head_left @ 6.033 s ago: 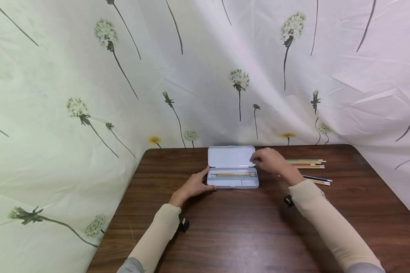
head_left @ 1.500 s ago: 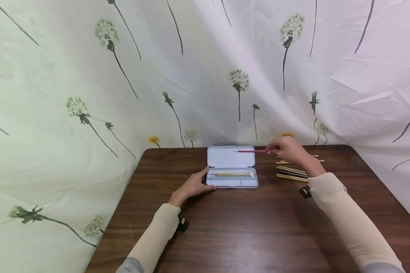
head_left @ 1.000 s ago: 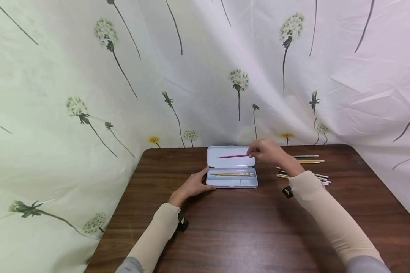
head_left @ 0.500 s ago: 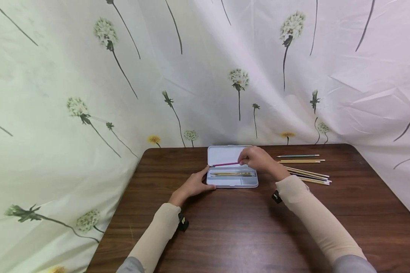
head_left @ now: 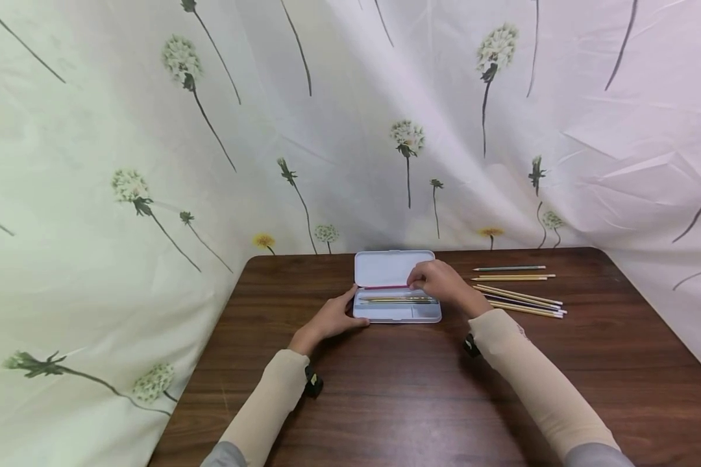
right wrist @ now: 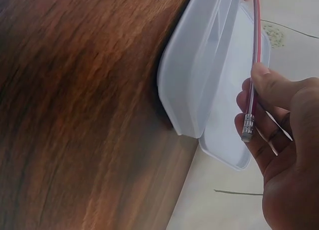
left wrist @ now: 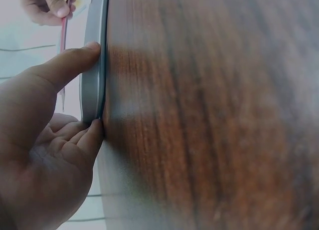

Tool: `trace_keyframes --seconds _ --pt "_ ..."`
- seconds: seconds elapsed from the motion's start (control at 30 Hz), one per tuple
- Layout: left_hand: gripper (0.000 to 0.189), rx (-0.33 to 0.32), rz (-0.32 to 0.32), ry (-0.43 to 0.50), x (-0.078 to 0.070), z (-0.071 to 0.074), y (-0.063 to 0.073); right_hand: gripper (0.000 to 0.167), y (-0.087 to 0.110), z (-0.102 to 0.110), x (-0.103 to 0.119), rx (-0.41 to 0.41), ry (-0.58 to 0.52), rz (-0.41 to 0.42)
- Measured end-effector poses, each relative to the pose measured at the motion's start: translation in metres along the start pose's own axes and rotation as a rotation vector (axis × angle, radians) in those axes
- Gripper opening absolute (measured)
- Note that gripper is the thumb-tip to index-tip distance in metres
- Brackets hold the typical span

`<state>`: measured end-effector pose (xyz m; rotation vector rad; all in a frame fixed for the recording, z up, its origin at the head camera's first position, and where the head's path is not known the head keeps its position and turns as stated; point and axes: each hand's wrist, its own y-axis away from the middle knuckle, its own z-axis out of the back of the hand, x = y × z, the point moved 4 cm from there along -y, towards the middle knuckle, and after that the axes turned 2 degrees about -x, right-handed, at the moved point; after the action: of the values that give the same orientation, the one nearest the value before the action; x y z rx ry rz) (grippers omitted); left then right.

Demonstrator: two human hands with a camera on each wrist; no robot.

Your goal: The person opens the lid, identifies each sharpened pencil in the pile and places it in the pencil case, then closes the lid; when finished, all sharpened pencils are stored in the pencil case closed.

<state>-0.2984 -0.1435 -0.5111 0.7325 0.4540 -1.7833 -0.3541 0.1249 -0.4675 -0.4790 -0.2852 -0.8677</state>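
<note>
A white pencil case (head_left: 382,314) lies on the table with its lid (head_left: 382,266) raised toward the back. My left hand (head_left: 329,316) holds its left end, thumb at the front side and fingers round the corner, as the left wrist view shows close up. Between thumb and fingers my right hand (head_left: 441,283) pinches a red pencil (right wrist: 256,35) near its eraser end. The pencil is level over the back of the case, along the hinge, its point toward the left. Several pencils (head_left: 394,300) lie in the long back compartment; two shallow compartments are in front.
To the right of the case several loose pencils lie roughly sideways: a green one (head_left: 509,268), yellow ones (head_left: 514,278), and a fanned group (head_left: 522,300) including a dark one. Behind the brown table (head_left: 385,389) hangs a flower-patterned cloth (head_left: 350,130).
My right hand brought the red pencil left from beside the loose pencils, then lowered it from in front of the lid to the case's back edge. My left hand stayed on the case.
</note>
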Motion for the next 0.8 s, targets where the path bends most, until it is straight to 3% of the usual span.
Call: trace_keyframes --seconds 0.43,0.8 --pt "0.1 0.002 0.002 -0.001 0.0 0.0 0.001 0.011 0.003 -0.017 -0.004 0.048 0.099 -0.036" --pt "0.101 -0.002 0.003 0.009 0.001 -0.001 0.001 0.008 0.006 -0.024 -0.001 0.047 0.246 0.031"
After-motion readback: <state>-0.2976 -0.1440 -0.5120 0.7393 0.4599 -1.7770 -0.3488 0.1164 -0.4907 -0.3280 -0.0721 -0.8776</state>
